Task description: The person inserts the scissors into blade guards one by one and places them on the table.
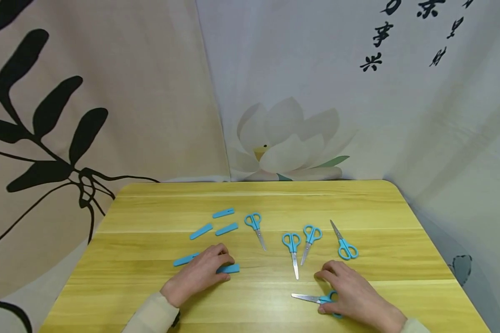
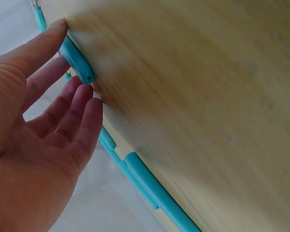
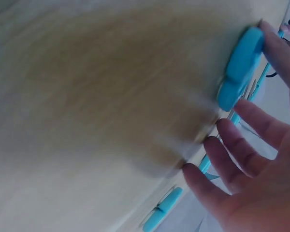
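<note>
My left hand point(image 1: 204, 270) has its thumb and fingers around one end of a slim blue plastic piece point(image 1: 233, 268). A rounded end of that piece point(image 2: 79, 63), with a tiny hole in it, shows between thumb and fingers in the left wrist view. A similar blue piece point(image 1: 185, 259) lies just behind this hand, partly covered by it. At the front right, my right hand point(image 1: 352, 293) pinches a pair of scissors point(image 1: 308, 298) by the blue handle between thumb and index finger, blades pointing left. The other fingers are spread in the right wrist view.
Farther back on the wooden table point(image 1: 150, 203) lie more blue pieces point(image 1: 201, 231). Scissors with blue handles lie between and beyond my hands: one pair point(image 1: 255, 224), two close together point(image 1: 292, 249), and another point(image 1: 346, 247) with its tip pointing away. A printed curtain point(image 1: 300, 69) hangs behind.
</note>
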Available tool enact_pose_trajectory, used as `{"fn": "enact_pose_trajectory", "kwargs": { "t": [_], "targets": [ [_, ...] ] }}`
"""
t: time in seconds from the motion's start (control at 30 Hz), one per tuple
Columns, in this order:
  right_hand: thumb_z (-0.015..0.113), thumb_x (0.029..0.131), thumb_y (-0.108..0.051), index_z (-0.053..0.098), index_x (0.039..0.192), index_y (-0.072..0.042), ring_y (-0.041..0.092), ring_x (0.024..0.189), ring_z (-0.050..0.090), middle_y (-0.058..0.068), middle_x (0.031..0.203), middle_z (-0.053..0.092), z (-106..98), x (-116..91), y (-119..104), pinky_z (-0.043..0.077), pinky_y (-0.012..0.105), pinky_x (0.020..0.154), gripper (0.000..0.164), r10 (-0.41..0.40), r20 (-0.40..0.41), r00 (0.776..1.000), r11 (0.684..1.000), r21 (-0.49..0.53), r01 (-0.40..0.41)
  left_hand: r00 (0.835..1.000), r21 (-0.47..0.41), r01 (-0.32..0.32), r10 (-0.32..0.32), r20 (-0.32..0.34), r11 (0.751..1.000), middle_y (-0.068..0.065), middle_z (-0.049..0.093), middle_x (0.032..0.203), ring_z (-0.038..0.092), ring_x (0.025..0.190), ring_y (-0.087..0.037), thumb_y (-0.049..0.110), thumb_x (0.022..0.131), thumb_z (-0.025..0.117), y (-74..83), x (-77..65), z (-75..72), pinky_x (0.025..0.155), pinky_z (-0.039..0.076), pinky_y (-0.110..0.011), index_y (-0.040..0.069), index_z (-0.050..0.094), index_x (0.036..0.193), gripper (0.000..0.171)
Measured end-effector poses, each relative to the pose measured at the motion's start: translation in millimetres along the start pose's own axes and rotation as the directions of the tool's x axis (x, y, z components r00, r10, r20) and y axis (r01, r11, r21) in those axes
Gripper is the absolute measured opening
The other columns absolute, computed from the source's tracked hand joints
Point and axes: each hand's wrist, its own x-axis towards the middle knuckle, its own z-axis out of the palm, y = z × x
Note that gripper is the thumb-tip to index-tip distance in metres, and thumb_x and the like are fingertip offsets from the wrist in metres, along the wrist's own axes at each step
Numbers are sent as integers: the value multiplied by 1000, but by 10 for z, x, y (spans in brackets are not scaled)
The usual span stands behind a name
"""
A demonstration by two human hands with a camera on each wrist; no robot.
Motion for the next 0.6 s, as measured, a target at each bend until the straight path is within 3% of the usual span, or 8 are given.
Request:
{"fn": "enact_pose_trajectory", "kwargs": {
  "t": [0.17,0.3,0.6],
  "targets": [
    [89,78,-48,75,108,-23,6,96,50,-13,110,55,5,-3,72,53,28,74,42,-85,-47,995,994,65,88,1000,-18,-4,5,4,1000,6,57,110,52,95,-8,26,91,82,-8,-7,6,83,52,-30,14,76,116,28],
    [89,80,-41,74,99,-28,6,96,50,-15,107,56,19,-1,112,53,28,74,27,-153,-84,985,982,96,161,1000,-25,-4,4,7,1000,6,57,110,52,95,-9,27,91,82,-22,-1,13,84,52,-31,14,76,116,29],
    [91,79,-30,70,92,-28,2,92,48,-18,102,56,6,52,174,52,27,75,25,-184,-80,980,972,133,193,1000,-8,-14,14,-9,1000,7,58,109,54,96,-9,22,91,81,-26,6,14,85,53,-31,16,76,110,21]
  ]
}}
